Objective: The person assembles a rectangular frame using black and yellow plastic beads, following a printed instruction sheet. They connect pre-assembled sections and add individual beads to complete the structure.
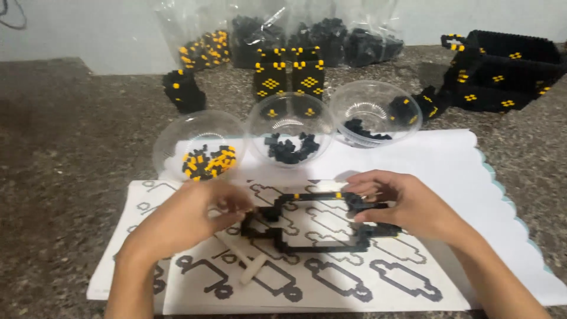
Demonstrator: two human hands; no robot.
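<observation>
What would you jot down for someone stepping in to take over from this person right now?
Left hand pinches the left end of the black brick frame; right hand grips its right side. The frame sits over the printed pattern sheet.
Done: a closed black outline with a few yellow studs on top.
Left: I can't tell which pieces are missing.
Supplies: bowl of yellow-and-black pieces, two bowls of black pieces. A white tool lies by the left wrist.

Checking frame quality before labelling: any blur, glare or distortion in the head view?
Head view: left hand smeared by motion blur, right hand sharper; black block frame legible; soft glare on the clear bowls and plastic bags; light is even, with faint shadows under the hands on the printed sheet; overall slightly soft, and the counter edge bows mildly.
</observation>
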